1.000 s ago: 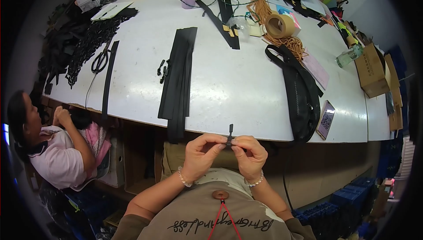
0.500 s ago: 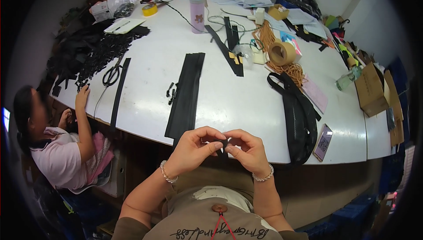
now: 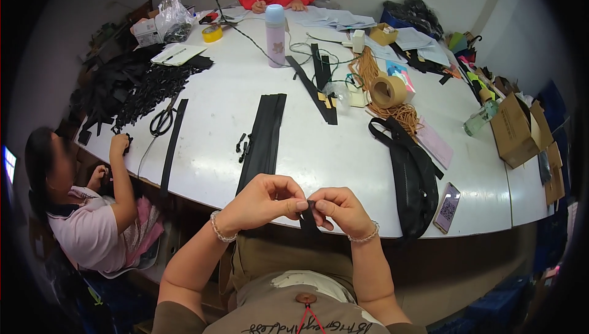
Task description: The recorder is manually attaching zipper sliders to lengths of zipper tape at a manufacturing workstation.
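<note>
White, smooth-topped table (image 3: 343, 156), near edge: our left hand (image 3: 268, 202) and right hand (image 3: 341, 211) pinch a narrow, flat black strip (image 3: 308, 222). It now hangs below our fingertips; one second earlier we held a small black piece upright.

Black script lettering (image 3: 353, 328) is running upside down across the brown shirt (image 3: 257, 300) — partly cut off; a square code (image 3: 448, 210) is showing on the phone (image 3: 452, 191), blurred print (image 3: 514, 126) on the cardboard box (image 3: 514, 151).
</note>
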A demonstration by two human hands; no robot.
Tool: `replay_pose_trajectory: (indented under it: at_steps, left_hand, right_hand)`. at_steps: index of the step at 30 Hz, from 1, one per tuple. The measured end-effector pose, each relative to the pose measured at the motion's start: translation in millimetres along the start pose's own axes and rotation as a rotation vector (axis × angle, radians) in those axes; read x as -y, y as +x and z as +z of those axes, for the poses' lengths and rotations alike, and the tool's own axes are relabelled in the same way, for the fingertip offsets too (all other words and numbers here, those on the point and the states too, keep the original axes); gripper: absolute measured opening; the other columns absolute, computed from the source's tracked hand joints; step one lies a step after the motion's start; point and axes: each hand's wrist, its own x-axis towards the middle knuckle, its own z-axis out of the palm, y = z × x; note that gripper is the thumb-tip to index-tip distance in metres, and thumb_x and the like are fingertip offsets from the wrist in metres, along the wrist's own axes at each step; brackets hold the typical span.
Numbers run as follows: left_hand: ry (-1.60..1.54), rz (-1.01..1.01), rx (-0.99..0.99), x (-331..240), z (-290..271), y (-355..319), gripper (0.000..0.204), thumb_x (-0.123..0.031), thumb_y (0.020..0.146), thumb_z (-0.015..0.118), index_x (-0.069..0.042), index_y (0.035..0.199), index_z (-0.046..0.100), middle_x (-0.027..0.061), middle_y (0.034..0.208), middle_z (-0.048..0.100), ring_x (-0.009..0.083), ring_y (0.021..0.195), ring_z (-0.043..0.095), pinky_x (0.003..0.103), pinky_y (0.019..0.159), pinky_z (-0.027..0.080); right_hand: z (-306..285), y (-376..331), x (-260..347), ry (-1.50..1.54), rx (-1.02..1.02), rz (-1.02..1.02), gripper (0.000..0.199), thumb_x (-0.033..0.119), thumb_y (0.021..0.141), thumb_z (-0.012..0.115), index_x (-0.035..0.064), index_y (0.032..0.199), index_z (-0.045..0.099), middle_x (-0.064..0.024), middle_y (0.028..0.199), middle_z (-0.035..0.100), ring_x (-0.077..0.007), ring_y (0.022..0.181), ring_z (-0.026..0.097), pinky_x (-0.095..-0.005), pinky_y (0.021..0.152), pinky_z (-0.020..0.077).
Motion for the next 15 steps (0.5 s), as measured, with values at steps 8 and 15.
replay_pose_trajectory:
  at_steps: [8,15]
  left_hand:
    - [0.010,-0.038,-0.150,7.8,1.6,14.3,0.015,-0.014,0.085,0.067,0.000,0.087,0.063,0.0037,0.077,0.063,0.0095,0.066,0.063,0.024,0.059,0.057]
    - [-0.073,-0.134,0.000,-7.2,-1.2,13.5,0.020,-0.020,0.088,0.065,0.000,0.087,0.066,0.0031,0.074,0.063,0.0089,0.059,0.061,0.021,0.055,0.054]
  right_hand:
    - [3.1,12.9,-15.1,-0.247,-0.182,-0.167,0.016,0.009,0.092,0.056,-0.0009,0.103,0.062,0.0008,0.077,0.059,-0.0041,0.064,0.051,-0.0180,0.056,0.0414]
    - [8.1,5.3,-21.3,-0.263,-0.237,-0.310,0.013,0.008,0.092,0.057,-0.0023,0.098,0.063,-0.0026,0.083,0.064,-0.0064,0.076,0.056,-0.0190,0.068,0.0451]
